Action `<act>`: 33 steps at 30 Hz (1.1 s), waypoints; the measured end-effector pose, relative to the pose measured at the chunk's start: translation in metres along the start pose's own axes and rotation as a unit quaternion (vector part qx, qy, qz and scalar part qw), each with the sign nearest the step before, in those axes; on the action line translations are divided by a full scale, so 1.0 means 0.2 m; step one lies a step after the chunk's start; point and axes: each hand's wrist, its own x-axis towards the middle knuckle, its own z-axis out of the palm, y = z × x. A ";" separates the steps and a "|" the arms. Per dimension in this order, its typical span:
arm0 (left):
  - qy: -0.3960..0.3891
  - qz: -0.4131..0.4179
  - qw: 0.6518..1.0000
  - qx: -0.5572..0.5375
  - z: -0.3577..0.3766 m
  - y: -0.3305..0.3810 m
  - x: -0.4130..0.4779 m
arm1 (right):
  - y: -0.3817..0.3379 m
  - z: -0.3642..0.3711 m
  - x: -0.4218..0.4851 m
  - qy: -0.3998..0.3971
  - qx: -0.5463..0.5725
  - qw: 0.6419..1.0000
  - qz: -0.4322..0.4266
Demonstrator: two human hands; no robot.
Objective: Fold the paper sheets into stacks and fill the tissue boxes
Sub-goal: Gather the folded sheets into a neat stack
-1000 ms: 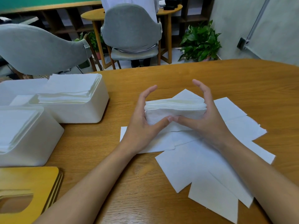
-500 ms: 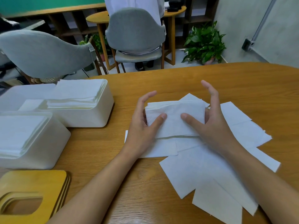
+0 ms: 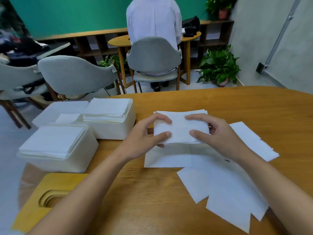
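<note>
A folded stack of white paper sheets [image 3: 180, 128] is held above the wooden table [image 3: 245, 107] between both hands. My left hand [image 3: 144, 138] grips its left end, thumb on top and fingers over the far edge. At the right end my right hand [image 3: 218, 134] grips it the same way. Loose flat paper sheets [image 3: 220, 182] lie fanned out on the table below and to the right. Two white tissue boxes stand at the left: the far box [image 3: 115, 129] and the near box [image 3: 64, 160], each filled with folded sheets.
A third white box [image 3: 50, 112] sits behind the two. Yellow wooden lids [image 3: 42, 197] with an oval slot are stacked at the front left. Grey chairs [image 3: 74, 73] stand beyond the table, and a person sits with their back turned [image 3: 152, 19]. Potted plants [image 3: 218, 65] line the wall.
Both hands have lifted the folded stack off the loose sheets and shifted their grip from pressing its sides to holding its ends. The camera has tilted up, showing more of the room.
</note>
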 end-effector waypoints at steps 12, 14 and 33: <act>0.104 -0.009 0.983 0.148 -0.69 0.11 -0.37 | -0.46 0.52 0.18 -0.023 0.020 0.999 -0.039; 0.116 -0.013 0.984 0.136 -0.83 0.12 -0.42 | -0.52 0.63 0.25 -0.031 0.010 0.999 -0.044; 0.207 -0.134 0.939 0.242 -1.84 -0.27 -0.24 | -0.76 1.44 1.11 -0.129 -0.188 0.972 -0.062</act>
